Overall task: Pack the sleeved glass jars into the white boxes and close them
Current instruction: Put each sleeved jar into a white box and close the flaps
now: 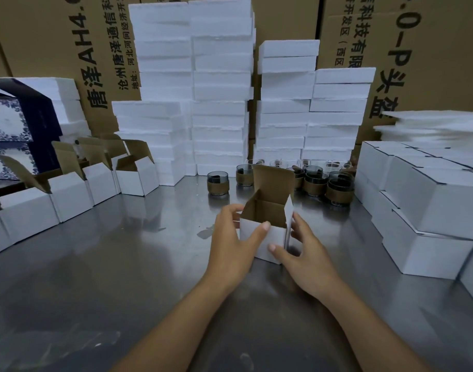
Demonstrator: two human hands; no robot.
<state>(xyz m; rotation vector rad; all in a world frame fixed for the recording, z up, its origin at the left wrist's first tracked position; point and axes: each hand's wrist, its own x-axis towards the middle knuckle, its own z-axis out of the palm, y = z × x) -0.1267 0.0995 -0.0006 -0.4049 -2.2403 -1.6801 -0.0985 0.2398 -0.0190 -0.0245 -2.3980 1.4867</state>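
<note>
Now left hand, right hand grip open white box; raised flap partly hides sleeved jars

Cannot see floor of open box; lose part of sleeved jars behind its flap, closed boxes past right edge.

You are showing a bare left hand and a bare right hand, slim forearms running uncovered to the lower edge of view, and thumbnails looking short and plain.
</note>
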